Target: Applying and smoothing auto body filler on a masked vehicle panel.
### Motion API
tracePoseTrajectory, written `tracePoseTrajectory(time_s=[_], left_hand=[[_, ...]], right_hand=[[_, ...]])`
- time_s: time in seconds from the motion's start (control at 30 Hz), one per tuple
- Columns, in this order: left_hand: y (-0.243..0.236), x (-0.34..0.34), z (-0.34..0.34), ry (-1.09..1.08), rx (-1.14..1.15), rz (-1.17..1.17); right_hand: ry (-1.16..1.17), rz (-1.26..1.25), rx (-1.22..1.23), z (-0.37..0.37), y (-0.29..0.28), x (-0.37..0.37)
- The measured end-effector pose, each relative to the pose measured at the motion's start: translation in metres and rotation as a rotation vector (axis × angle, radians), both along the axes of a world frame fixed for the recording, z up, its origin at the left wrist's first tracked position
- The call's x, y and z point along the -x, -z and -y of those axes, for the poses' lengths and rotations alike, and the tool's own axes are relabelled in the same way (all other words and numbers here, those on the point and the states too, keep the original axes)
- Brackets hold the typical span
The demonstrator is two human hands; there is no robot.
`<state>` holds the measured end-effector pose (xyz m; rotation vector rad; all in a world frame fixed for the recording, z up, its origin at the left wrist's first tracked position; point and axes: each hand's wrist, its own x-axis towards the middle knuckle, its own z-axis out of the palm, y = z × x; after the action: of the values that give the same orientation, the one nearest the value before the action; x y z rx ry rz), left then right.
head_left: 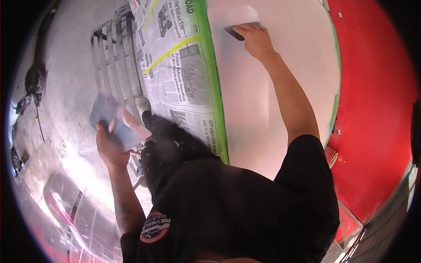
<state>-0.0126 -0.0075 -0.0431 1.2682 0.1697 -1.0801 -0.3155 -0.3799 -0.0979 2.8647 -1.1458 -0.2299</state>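
My right hand is stretched far out over a pale, whitish panel. Its fingers are wrapped round a dark, flat spreader, which lies against the panel's upper part. Low on the left, my left hand grips a thin, bluish-grey translucent sheet by its edge, the thumb on top. A pale pinkish smear shows on this sheet; what it is I cannot tell. Faint greyish-green patches show through the panel's pale surface near my right arm.
Newspaper masking with green tape borders the panel's left side. Beyond its right edge is a red surface. A slatted metal bench stands on the grey floor. Clear plastic sheeting hangs at lower left.
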Motion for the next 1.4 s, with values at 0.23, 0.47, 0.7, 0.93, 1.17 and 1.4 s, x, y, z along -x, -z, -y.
tracePoseTrajectory(time_s=[0.23,0.47,0.7,0.93,1.17,1.4], left_hand=[[0.012,-0.008,-0.017,0.102,0.010,0.174],[-0.007,-0.004,-0.022,0.005,0.074,-0.020],[-0.016,-0.006,-0.030,-0.007,0.044,0.061],[-0.026,-0.004,-0.038,-0.072,0.018,0.089],[-0.026,-0.008,-0.053,-0.066,0.035,0.104],[-0.026,-0.003,-0.056,-0.042,0.015,0.133]], right_hand=[[0.038,0.035,-0.117,-0.073,-0.013,0.036],[0.046,0.021,-0.170,-0.137,-0.024,0.070],[0.062,0.025,-0.201,-0.203,-0.033,0.102],[0.117,-0.006,-0.278,-0.274,-0.041,0.130],[0.185,0.006,-0.323,-0.342,-0.045,0.161],[0.262,0.001,-0.400,-0.413,-0.047,0.196]])
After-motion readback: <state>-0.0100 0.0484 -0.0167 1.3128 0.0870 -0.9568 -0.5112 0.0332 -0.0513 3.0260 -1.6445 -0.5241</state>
